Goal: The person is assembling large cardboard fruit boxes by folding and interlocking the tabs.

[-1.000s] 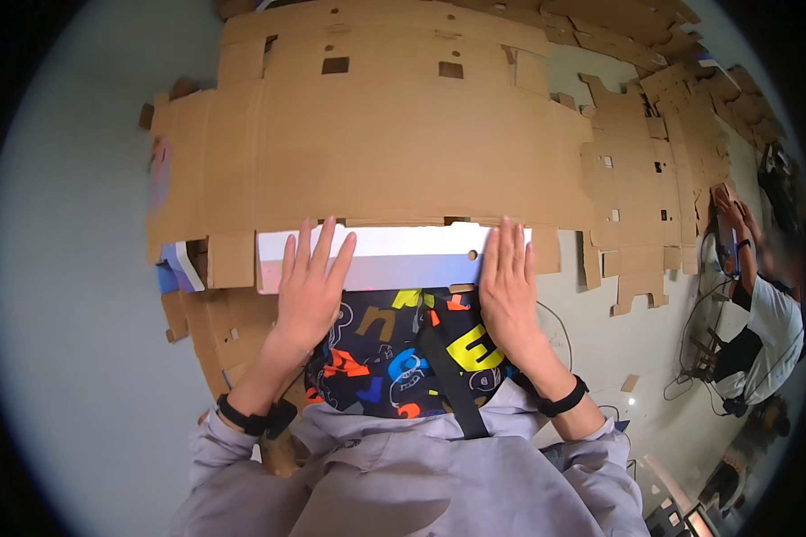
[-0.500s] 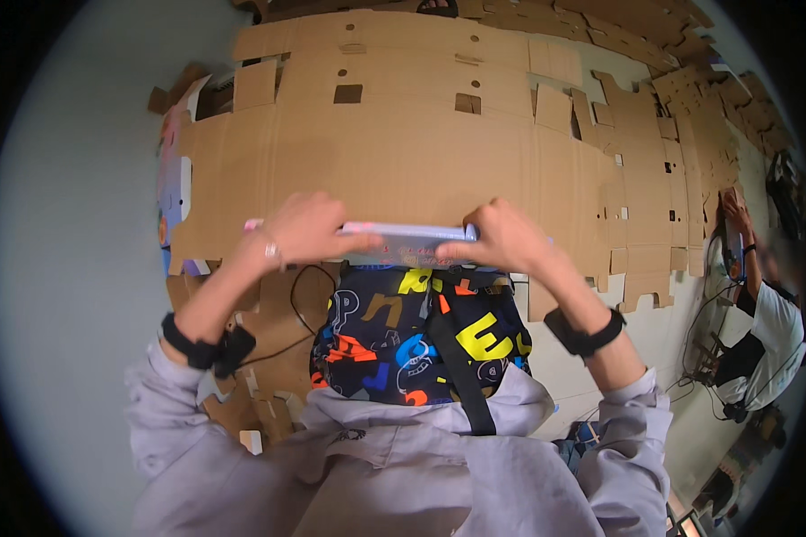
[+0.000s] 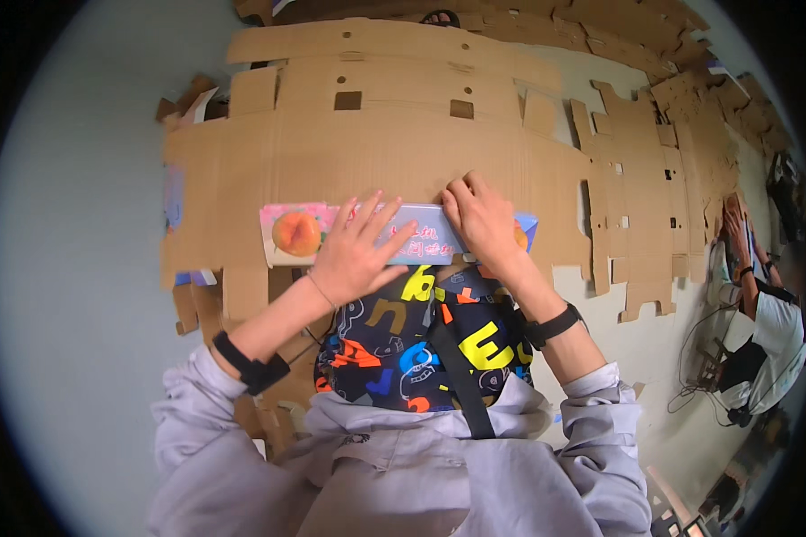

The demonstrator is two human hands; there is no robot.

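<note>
A folded carton panel, pale purple with red lettering and peach pictures toward both ends, lies across the near edge of a large brown cardboard sheet. My left hand rests on the panel left of its middle, open, with fingers spread flat. Toward the panel's right end, my right hand is closed, its fingers curled over the far edge; the fingertips are hidden. Both forearms wear black straps. Just below the panel is a black apron with colourful letters.
More flattened brown cardboard spreads to the right, with other pieces along the back. A grey wall stands at the left. At the far right another person handles a carton, near loose black cables. A sandalled foot shows at the top.
The panel has turned so its printed face shows more fully. My left hand has moved right and spread flat on it; my right hand has shifted slightly left and curled over the far edge.
</note>
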